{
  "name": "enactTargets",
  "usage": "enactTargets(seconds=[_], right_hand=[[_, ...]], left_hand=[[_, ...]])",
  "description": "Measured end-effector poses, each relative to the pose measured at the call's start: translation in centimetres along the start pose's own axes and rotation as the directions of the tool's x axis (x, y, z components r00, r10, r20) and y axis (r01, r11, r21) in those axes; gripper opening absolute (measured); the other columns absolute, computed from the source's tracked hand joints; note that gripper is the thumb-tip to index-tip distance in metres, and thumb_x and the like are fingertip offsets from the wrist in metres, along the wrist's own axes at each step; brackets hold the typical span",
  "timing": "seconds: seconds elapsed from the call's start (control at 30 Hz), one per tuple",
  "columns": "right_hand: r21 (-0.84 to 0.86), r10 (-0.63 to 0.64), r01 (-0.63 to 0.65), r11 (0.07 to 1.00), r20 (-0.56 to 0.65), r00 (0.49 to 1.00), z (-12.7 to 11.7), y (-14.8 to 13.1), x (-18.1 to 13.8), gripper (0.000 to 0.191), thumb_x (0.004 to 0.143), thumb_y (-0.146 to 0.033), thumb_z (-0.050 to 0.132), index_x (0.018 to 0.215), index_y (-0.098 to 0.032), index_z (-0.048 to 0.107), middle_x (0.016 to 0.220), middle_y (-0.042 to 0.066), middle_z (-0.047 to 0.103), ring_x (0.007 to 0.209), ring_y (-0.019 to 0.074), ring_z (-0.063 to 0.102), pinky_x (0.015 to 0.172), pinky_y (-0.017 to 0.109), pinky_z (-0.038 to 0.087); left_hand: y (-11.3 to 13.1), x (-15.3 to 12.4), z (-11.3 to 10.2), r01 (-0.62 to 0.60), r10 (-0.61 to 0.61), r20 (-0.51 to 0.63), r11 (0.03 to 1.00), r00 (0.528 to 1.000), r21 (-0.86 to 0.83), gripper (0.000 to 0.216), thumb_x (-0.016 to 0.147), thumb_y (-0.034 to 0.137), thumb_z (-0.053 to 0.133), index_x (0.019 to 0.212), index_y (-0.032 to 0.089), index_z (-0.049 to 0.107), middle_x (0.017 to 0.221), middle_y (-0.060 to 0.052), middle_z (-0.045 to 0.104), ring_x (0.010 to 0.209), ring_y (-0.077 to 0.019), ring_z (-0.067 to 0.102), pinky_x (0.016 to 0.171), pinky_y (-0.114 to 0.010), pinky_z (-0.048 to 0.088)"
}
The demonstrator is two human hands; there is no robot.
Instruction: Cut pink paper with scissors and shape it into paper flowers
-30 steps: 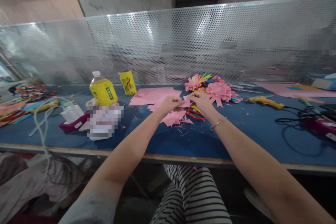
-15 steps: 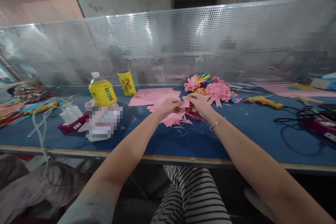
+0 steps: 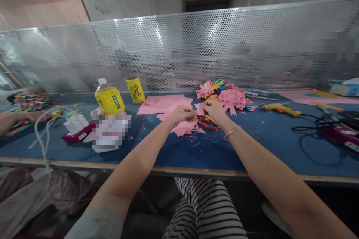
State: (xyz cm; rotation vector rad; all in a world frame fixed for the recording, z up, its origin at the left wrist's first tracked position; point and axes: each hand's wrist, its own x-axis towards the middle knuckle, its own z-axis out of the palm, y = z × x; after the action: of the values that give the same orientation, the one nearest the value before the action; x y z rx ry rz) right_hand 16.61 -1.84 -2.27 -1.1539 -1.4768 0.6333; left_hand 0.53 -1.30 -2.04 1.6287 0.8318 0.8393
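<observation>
Between my two hands is a small piece of pink paper (image 3: 199,109), pinched from both sides above the blue table. My left hand (image 3: 183,115) grips its left side with closed fingers. The fingers of my right hand (image 3: 212,108) close on its right side. Below them lie pink paper scraps (image 3: 183,129) and red-handled scissors (image 3: 209,123), partly hidden by my right hand. Pink paper sheets (image 3: 165,104) lie just behind my left hand. Past my right hand sits a pile of pink paper flowers (image 3: 232,99) with some yellow and blue strips.
A yellow glue gun (image 3: 282,109) with a black cord lies to the right. On the left stand a bottle of yellow liquid (image 3: 109,99), a yellow can (image 3: 135,90) and a purple power strip (image 3: 78,134). Another person's hand (image 3: 42,116) is at far left. A perforated metal screen (image 3: 157,52) borders the back.
Another person's hand has come onto the table at the far left. My hands stay in almost the same place, and the pink paper between them is turned slightly.
</observation>
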Motion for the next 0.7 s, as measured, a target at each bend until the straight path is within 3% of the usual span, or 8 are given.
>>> enactTargets(seconds=[0.23,0.37,0.5,0.7], right_hand=[[0.038,0.006,-0.006,0.999,0.014,1.0,0.14,0.05,0.06,0.023,0.063,-0.038,0.056,0.058,-0.016,0.051,0.043,-0.005,0.042,0.039,0.0069,0.038,0.039,0.021,0.031],[0.087,0.006,-0.014,0.996,0.092,0.996,0.34,-0.05,-0.17,0.029,0.062,-0.045,0.057,0.056,-0.017,0.049,0.044,-0.006,0.04,0.039,0.0066,0.036,0.04,0.021,0.031],[0.017,-0.021,0.02,1.0,0.122,0.992,0.44,-0.15,-0.41,0.033,0.064,-0.044,0.055,0.05,-0.018,0.042,0.038,-0.007,0.035,0.036,0.0055,0.032,0.039,0.021,0.026],[-0.052,-0.036,0.041,0.998,0.08,0.996,0.2,-0.35,-0.45,0.035,0.065,-0.044,0.055,0.048,-0.018,0.041,0.038,-0.005,0.039,0.037,0.0055,0.033,0.04,0.021,0.026]], left_hand=[[-0.11,0.13,-0.02,0.001,-0.001,0.011,1.0,1.0,-0.01,0.016,0.07,0.027,0.06,0.071,0.011,0.062,0.065,-0.006,0.066,0.055,-0.008,0.058,0.063,-0.025,0.047],[-0.22,0.23,-0.06,0.013,-0.013,0.004,1.0,1.0,-0.017,0.013,0.072,0.023,0.058,0.072,0.011,0.06,0.063,-0.005,0.066,0.055,-0.008,0.059,0.062,-0.025,0.048],[-0.14,0.19,-0.04,0.029,-0.028,0.005,0.999,1.0,-0.02,0.013,0.074,0.023,0.055,0.072,0.01,0.059,0.061,-0.005,0.065,0.054,-0.0076,0.059,0.06,-0.023,0.047],[0.01,0.21,0.16,0.036,-0.037,-0.012,0.995,0.999,-0.094,0.02,0.078,0.029,0.05,0.069,0.01,0.055,0.06,-0.006,0.065,0.053,-0.0096,0.059,0.059,-0.025,0.048]])
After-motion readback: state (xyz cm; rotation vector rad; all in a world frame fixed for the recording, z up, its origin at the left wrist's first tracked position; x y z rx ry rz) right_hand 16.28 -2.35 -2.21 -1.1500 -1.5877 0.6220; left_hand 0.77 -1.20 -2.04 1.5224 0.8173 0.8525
